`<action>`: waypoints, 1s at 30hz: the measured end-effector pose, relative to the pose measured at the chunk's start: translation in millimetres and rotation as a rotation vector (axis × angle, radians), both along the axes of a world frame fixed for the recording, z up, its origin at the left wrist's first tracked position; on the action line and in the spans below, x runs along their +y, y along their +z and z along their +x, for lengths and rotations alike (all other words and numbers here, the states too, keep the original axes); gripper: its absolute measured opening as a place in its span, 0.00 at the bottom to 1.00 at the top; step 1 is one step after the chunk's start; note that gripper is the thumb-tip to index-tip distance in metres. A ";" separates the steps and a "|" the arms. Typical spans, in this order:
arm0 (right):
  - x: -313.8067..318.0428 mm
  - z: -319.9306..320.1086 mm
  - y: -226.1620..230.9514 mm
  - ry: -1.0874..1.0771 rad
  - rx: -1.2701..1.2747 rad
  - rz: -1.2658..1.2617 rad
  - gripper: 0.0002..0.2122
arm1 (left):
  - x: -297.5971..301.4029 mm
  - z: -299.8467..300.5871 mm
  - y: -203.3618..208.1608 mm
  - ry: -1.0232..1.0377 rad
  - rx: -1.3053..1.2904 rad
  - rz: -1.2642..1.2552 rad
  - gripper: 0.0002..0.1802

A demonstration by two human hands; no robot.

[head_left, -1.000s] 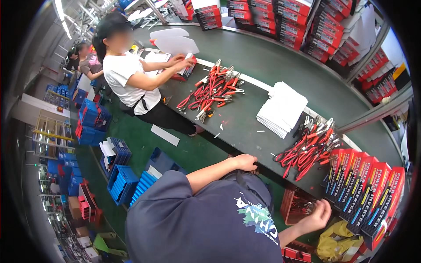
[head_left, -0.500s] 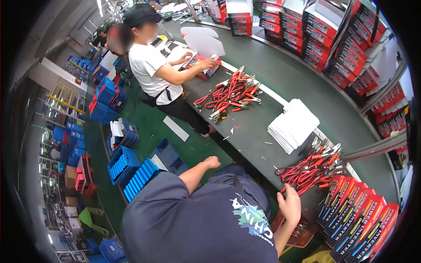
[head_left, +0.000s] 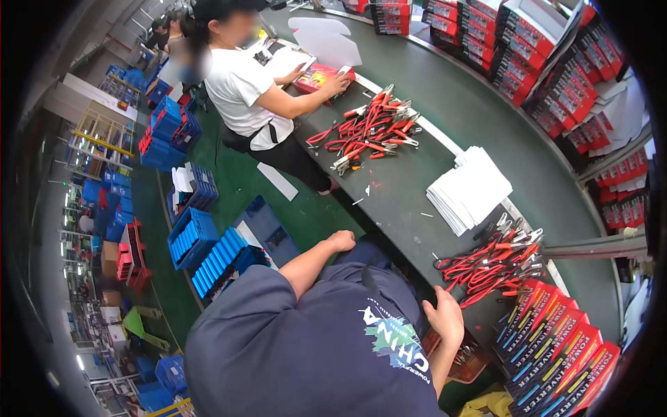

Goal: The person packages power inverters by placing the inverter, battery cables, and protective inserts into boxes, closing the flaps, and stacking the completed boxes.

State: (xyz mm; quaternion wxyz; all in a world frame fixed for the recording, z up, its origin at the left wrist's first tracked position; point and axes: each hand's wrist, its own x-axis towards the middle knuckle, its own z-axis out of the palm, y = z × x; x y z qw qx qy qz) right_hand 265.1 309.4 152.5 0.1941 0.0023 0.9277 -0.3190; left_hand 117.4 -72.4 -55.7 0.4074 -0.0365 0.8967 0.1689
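Observation:
My left hand (head_left: 341, 241) hovers over my lap near the table's edge, fingers curled in a loose fist with nothing seen in it. At the near edge of the dark table, my right hand (head_left: 445, 316) is held with thumb and fingers apart, empty. Just beyond that hand lies a heap of red and black clamp cables (head_left: 493, 264), apart from the fingers. A row of red and black printed boxes (head_left: 556, 354) stands to its right. Below the right wrist, a reddish-brown bin (head_left: 469, 365) is partly hidden by my forearm.
White folded sheets (head_left: 469, 191) are stacked mid-table, with another cable heap (head_left: 372, 132) farther left. A co-worker (head_left: 243, 90) handles an open red box (head_left: 319, 78) at the far left. Stacked red boxes (head_left: 511, 52) line the back. Blue crates (head_left: 193, 240) stand on the floor.
My view has shifted slightly. My right hand has drawn a little back from the cables, and my left has lifted slightly. The co-worker's hands have moved on the red box.

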 end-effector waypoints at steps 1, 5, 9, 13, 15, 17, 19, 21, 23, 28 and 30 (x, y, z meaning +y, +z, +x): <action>0.5 -2.0 2.2 -0.009 -0.008 0.005 0.25 | 2.1 -0.9 -0.4 0.068 0.004 0.014 0.19; -0.4 -16.2 16.8 -0.032 -0.060 0.028 0.25 | 8.7 -0.2 -7.8 0.082 0.035 0.026 0.19; -6.0 -27.2 20.1 -0.064 -0.055 0.064 0.25 | -3.5 -10.5 -13.8 0.090 0.021 0.017 0.19; -24.1 -42.8 25.7 -0.090 -0.026 0.067 0.25 | -15.0 -29.5 -11.2 0.126 -0.022 0.063 0.19; -35.9 -52.1 28.6 -0.109 -0.027 0.065 0.25 | -14.9 -40.1 -7.9 0.129 -0.022 0.069 0.21; -47.7 -58.0 26.3 -0.103 -0.013 0.025 0.24 | -16.7 -50.7 -9.7 0.123 -0.030 0.072 0.22; -53.3 -68.7 27.5 -0.106 -0.022 0.026 0.24 | -18.4 -60.7 -13.4 0.139 -0.021 0.046 0.22; -57.3 -80.2 35.1 -0.098 -0.038 0.041 0.24 | -23.7 -67.9 -18.8 0.114 -0.020 0.064 0.22; -57.1 -87.8 36.7 -0.114 -0.036 0.054 0.24 | -28.5 -74.1 -22.4 0.140 -0.016 0.080 0.23; -57.1 -98.1 37.5 -0.099 -0.065 0.069 0.25 | -37.4 -76.8 -39.5 0.180 -0.050 0.092 0.23; -56.6 -102.4 32.1 -0.089 -0.070 0.069 0.25 | -39.3 -76.9 -41.1 0.199 -0.045 0.081 0.23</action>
